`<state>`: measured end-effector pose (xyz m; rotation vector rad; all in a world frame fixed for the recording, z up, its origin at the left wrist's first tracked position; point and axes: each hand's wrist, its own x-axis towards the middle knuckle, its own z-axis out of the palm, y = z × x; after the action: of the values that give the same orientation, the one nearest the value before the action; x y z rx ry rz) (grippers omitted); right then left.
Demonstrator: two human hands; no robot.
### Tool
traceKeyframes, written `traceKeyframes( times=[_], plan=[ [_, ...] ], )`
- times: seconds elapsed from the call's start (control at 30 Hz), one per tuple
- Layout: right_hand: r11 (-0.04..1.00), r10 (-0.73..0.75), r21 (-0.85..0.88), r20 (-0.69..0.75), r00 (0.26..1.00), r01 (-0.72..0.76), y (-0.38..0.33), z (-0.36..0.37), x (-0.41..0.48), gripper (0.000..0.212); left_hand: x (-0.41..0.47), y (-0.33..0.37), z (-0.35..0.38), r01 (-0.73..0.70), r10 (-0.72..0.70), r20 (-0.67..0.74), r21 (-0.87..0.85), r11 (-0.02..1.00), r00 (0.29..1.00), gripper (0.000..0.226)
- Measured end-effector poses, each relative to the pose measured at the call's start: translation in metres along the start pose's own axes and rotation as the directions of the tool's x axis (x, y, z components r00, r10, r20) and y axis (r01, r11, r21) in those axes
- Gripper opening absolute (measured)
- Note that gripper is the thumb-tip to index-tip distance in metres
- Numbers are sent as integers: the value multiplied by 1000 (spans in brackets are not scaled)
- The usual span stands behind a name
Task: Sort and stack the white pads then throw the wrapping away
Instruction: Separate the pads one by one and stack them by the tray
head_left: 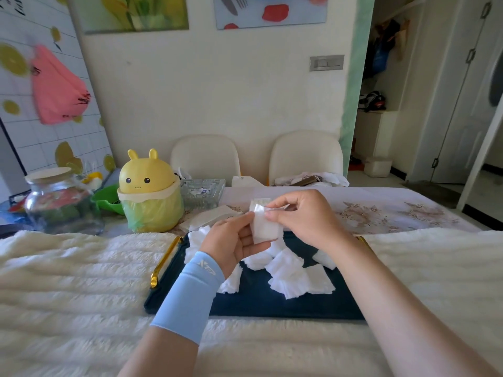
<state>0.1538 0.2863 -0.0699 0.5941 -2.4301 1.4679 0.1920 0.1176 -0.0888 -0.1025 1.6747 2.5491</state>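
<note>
Little readable text here. One white logo on the light blue stretch sleeve, just behind the left hand, around 6 o'clock. The first character looks like an "X"; the rest is too small to make out. Black print on the pink plastic bag at 10 o'clock is blurred and illegible. Black script strokes at 11 o'clock on the white tile-pattern wall panel are cut by the frame edge and unreadable. No numbers or signs legible.
</note>
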Motion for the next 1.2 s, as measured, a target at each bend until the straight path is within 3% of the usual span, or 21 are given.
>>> traceKeyframes(
  times=[0.17, 0.27, 0.4, 0.5, 0.6, 0.73, 0.8, 0.9, 1.0, 1.07, 1.1, 1.2],
  plan=[
    [957, 36, 289, -67, 997, -15, -6, -7, 1, 8, 0, 1, -3, 28, -34, -60, -107, 994, 998, 23],
    [944, 34, 326, 62, 997, -52, -11, -14, 1, 6, 1, 1, -5, 13, -17, -91, -38, 999, 996, 22],
    [976, 34, 201, 229, 973, -82, -12, -15, -2, 9, 2, -2, -3, -14, 23, -91, 98, 995, 996, 23],
    [999, 28, 39, 234, 972, -38, -11, -13, -3, 9, 2, -2, -2, -25, 36, -66, 155, 988, 997, 25],
    [999, 31, -14, 185, 982, -29, -8, -10, -1, 10, 1, 0, -2, -27, 31, -26, 147, 989, 999, 26],
    [998, 43, -40, 126, 991, -38, -5, -3, -1, 12, -2, 2, -2, -14, 5, 69, 129, 992, 998, 30],
    [998, 37, -62, 98, 994, -31, -4, 1, -2, 11, -3, 1, -3, -51, 29, 108, 203, 978, 994, 21],
    [996, 59, -78, 129, 990, -49, -2, 2, -3, 22, -2, -1, -8, -80, 43, 144, 262, 962, 989, 20],
    [995, 103, -20, 160, 982, -101, -1, -3, -3, 15, 0, -2, -11, -59, 20, 139, 288, 956, 990, 26],
    [985, 134, -119, 101, 986, -122, 1, -10, -1, 9, 2, -3, -13, -22, 9, 55, 248, 969, 998, 26],
    [959, 167, -246, 96, 981, -140, 4, -14, 0, 19, 4, -3, -15, -5, 3, 10, 220, 975, 1000, 25],
    [747, 410, -636, 213, 887, -193, 8, -15, -4, 48, 7, -3, -17, 31, -25, -60, 109, 994, 998, 26]
  ],
)
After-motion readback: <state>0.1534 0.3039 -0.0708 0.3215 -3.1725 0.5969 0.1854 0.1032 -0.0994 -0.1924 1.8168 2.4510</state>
